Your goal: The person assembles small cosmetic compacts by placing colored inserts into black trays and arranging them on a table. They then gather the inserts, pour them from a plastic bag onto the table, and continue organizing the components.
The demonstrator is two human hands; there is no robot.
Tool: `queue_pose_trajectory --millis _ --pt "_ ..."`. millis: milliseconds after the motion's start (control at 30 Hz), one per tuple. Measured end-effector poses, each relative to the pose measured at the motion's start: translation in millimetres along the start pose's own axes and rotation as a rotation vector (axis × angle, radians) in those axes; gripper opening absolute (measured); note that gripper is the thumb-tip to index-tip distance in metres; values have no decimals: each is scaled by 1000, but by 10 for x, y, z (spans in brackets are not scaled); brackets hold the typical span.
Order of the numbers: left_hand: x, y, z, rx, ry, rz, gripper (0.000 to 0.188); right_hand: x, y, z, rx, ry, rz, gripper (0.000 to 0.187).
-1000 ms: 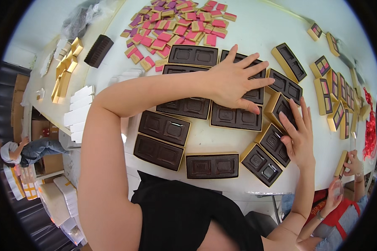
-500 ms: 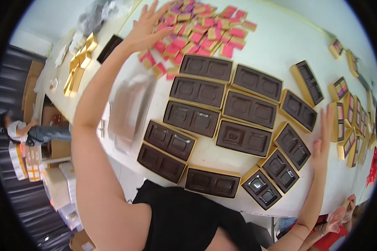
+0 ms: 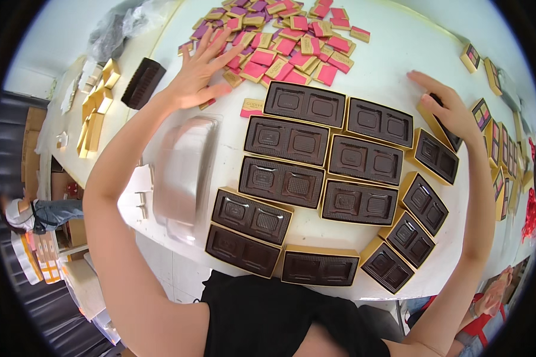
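My left hand (image 3: 203, 70) is open, fingers spread, at the left edge of a pile of small wrapped pieces (image 3: 286, 50) in pink, purple and gold. Its fingertips reach over some pieces; whether they touch is unclear. One loose pink-and-gold piece (image 3: 253, 107) lies below the pile. My right hand (image 3: 449, 110), also open with fingers stretched out, is over a slanted gold-edged box (image 3: 452, 140) and partly hides it. Between my arms stand several gold boxes with dark brown two-well trays, among them a back-row box (image 3: 304, 102) and a front box (image 3: 320, 266). Their visible wells hold no pieces.
A clear plastic tub (image 3: 184, 175) stands by my left forearm. Beyond it are a dark tray (image 3: 143, 83) and gold box parts (image 3: 97, 110). Filled boxes (image 3: 499, 143) line the right side. Another person's hands (image 3: 494, 291) show lower right; a person (image 3: 41, 215) is far left.
My left hand has come nearer from the far part of the pile to its left edge. My right hand has moved forward and left, over the slanted box. The view has shifted slightly.
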State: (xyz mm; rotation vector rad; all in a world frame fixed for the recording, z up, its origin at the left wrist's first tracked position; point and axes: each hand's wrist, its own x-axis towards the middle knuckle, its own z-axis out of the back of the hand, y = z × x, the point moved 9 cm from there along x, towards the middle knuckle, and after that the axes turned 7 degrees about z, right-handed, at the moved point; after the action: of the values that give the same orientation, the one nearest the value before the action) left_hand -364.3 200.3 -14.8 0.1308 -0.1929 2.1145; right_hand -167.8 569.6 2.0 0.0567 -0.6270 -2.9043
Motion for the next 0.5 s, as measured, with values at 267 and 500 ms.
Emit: queue_pose_trajectory --millis 267,500 --pt "330 -612 -148 158 44 -368 67 1150 892 -482 -419 -56 300 74" --pt "829 129 1 26 -275 67 59 1711 188 -298 -144 -256 213 82"
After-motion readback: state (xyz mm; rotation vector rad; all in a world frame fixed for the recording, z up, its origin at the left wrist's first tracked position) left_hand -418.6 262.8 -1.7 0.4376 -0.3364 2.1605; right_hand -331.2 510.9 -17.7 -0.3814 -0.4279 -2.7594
